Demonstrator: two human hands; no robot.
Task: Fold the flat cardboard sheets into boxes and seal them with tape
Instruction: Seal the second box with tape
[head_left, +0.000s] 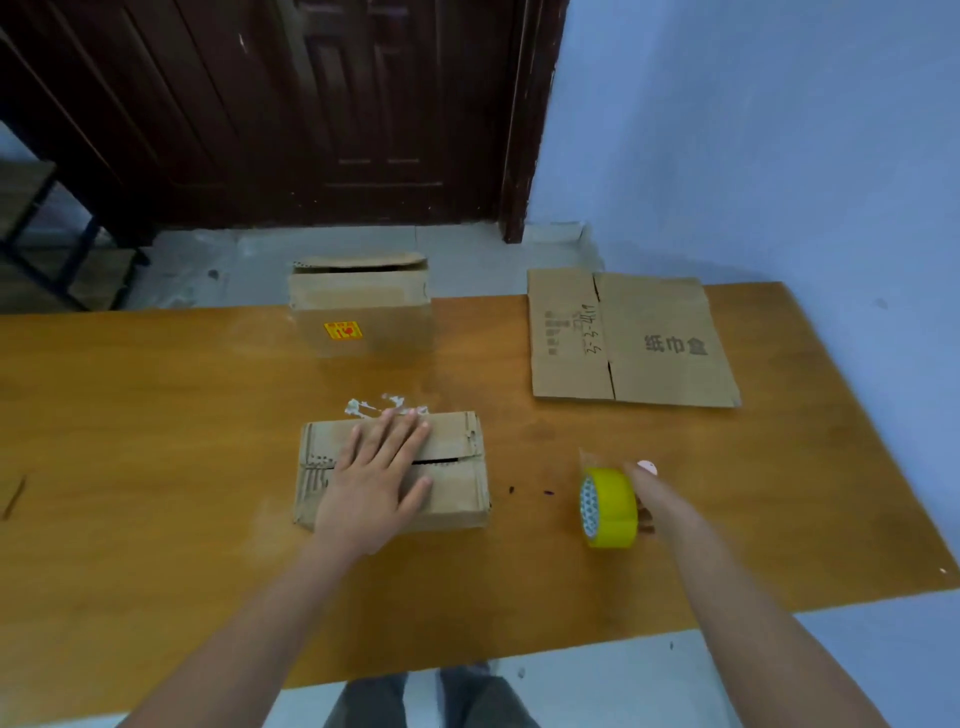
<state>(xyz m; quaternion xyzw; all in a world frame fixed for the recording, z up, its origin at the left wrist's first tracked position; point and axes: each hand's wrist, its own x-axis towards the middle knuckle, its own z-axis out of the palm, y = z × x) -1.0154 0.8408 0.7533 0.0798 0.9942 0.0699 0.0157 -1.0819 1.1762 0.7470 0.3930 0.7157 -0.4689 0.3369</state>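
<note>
Head view, single frame. Wooden table (156, 415) spans the picture; dark wooden door (322, 104) and blue wall (753, 130) behind it.

Folded box (457, 483) sits near the table's middle, close to the person. Top flaps are down, with a dark slit between them. Left hand (376, 473) lies flat on top of the box, fingers straight and spread, palm pressing across the flap seam. Fingertips reach the far edge of the box. Whitish tape scraps (374, 405) lie on the table just beyond that edge.

Yellow tape roll (608, 506) stands on edge, to the right of the folded box and apart from it. A short clear tail of tape rises from its top. Right hand (649, 493) is at the roll's right side, touching it; thumb nail is visible above the roll. The other fingers are hidden behind the roll and blurred, so I cannot tell whether they grip it.

Second box (358, 312) stands at the far edge, with a yellow sticker (343, 330) on its near face and top flap loosely closed.

Flat cardboard sheet (628, 343) lies at far right, well apart from both boxes, with printed characters and handwritten digits on it.
</note>
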